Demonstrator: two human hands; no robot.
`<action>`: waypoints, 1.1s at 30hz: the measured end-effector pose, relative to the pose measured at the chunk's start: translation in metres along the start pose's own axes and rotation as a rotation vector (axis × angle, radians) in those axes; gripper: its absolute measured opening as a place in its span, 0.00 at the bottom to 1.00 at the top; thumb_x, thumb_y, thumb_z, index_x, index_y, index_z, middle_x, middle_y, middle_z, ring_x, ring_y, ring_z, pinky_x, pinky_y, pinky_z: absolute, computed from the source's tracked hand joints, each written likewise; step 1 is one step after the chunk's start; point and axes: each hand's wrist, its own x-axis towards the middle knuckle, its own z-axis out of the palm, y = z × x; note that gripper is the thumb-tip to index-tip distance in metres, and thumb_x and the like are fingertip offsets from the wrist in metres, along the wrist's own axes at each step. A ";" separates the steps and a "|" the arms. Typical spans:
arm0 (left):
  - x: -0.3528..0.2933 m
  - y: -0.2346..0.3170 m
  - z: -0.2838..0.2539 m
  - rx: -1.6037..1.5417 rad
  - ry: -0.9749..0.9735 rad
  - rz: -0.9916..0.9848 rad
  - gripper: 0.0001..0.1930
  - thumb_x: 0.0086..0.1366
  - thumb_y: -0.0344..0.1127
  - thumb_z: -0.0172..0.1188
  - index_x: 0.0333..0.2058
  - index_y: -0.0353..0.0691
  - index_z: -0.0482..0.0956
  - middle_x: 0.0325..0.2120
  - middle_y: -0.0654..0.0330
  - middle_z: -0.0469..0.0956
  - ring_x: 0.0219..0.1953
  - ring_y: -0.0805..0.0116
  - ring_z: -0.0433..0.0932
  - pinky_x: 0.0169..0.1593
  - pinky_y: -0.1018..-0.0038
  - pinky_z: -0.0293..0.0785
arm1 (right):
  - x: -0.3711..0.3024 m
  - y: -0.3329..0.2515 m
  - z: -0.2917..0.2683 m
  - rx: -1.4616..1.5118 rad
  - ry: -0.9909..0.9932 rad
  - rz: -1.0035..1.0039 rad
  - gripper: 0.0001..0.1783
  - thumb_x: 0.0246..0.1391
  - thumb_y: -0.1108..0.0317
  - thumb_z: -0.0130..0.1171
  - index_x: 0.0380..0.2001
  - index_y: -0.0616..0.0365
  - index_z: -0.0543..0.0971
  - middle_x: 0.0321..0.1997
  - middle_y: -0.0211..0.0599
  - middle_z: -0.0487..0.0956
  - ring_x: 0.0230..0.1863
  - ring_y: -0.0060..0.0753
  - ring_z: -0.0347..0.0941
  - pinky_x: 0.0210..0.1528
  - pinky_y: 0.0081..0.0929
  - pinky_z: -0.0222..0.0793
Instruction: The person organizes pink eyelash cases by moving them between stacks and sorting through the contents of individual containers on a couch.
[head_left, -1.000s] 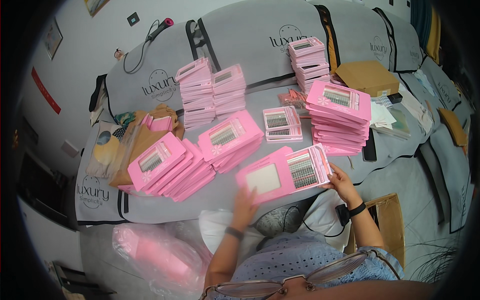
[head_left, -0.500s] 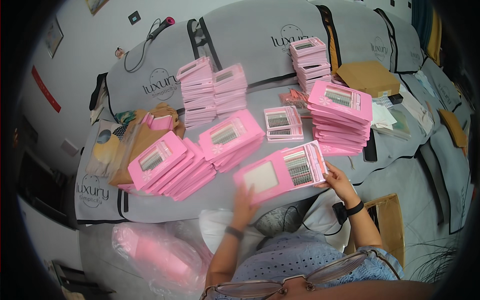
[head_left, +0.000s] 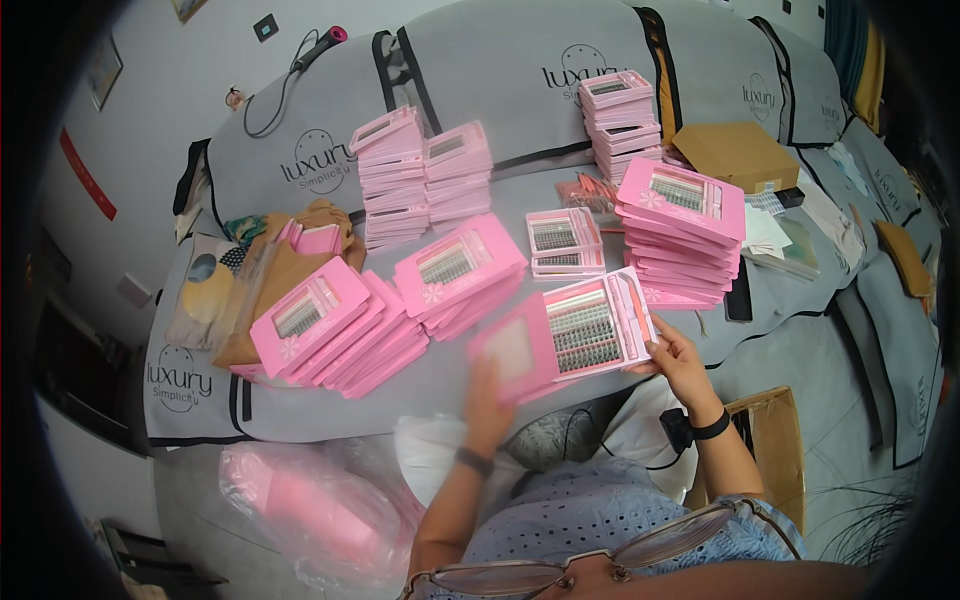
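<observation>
A tray of false eyelash clusters (head_left: 584, 332), with a slim pink tool along its right side, sticks out of a pink card sleeve (head_left: 541, 345) with a pale window. My right hand (head_left: 676, 358) grips the tray's right end, thumb on the near corner. At the sleeve's lower left edge, my left hand (head_left: 487, 405) holds on, its fingers blurred by motion. Both pieces are tilted over the sofa's front edge. Just beyond them lie two lash trays (head_left: 565, 242) without sleeves.
Sleeved lash boxes lie in a left stack (head_left: 310, 310), a middle stack (head_left: 460, 270) and a right stack (head_left: 680, 230). Bare trays are piled behind (head_left: 390, 180) and at the back right (head_left: 618, 115). A phone (head_left: 739, 292) lies beside the right stack. A carton (head_left: 775, 440) stands on the floor.
More of the lash tray now shows outside the pink sleeve. The sleeve has shifted slightly left relative to the tray, my left hand moving with it. My right hand keeps its hold.
</observation>
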 end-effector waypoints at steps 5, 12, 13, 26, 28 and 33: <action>-0.001 -0.008 0.005 -0.050 -0.014 -0.017 0.39 0.48 0.23 0.56 0.61 0.32 0.55 0.60 0.37 0.54 0.64 0.42 0.53 0.65 0.61 0.50 | 0.000 -0.009 -0.004 0.027 0.050 0.000 0.29 0.60 0.76 0.42 0.64 0.66 0.53 0.50 0.46 0.75 0.40 0.40 0.79 0.42 0.24 0.77; -0.002 -0.011 0.007 -0.116 -0.025 -0.003 0.36 0.50 0.25 0.53 0.61 0.30 0.54 0.61 0.38 0.54 0.65 0.42 0.51 0.66 0.59 0.47 | 0.000 -0.007 -0.010 0.060 0.028 0.054 0.28 0.60 0.74 0.45 0.63 0.66 0.55 0.47 0.44 0.76 0.37 0.34 0.79 0.40 0.22 0.78; -0.001 -0.010 0.007 -0.114 -0.013 0.010 0.38 0.48 0.22 0.54 0.61 0.29 0.54 0.60 0.37 0.55 0.64 0.41 0.52 0.66 0.61 0.48 | 0.001 -0.007 -0.010 0.045 0.015 0.064 0.29 0.60 0.74 0.46 0.63 0.65 0.55 0.48 0.44 0.76 0.39 0.33 0.78 0.40 0.23 0.77; 0.001 0.007 -0.004 -0.031 -0.053 0.021 0.38 0.47 0.23 0.54 0.61 0.38 0.59 0.61 0.37 0.53 0.63 0.39 0.52 0.64 0.60 0.51 | 0.000 0.007 -0.008 0.045 -0.028 0.050 0.29 0.60 0.73 0.46 0.64 0.63 0.55 0.49 0.40 0.76 0.37 0.31 0.78 0.41 0.22 0.76; 0.002 0.010 -0.007 0.021 -0.054 0.022 0.38 0.47 0.24 0.56 0.61 0.40 0.60 0.61 0.38 0.53 0.63 0.40 0.54 0.62 0.57 0.54 | -0.001 0.010 -0.009 -0.005 -0.003 0.049 0.30 0.60 0.74 0.47 0.64 0.62 0.54 0.49 0.40 0.75 0.37 0.30 0.78 0.40 0.23 0.76; 0.003 0.015 -0.011 0.246 -0.127 -0.024 0.38 0.47 0.28 0.56 0.62 0.47 0.60 0.63 0.43 0.53 0.65 0.46 0.52 0.62 0.52 0.52 | -0.001 0.027 -0.014 -0.063 -0.057 0.027 0.30 0.61 0.74 0.46 0.65 0.60 0.53 0.48 0.38 0.75 0.39 0.28 0.77 0.42 0.23 0.76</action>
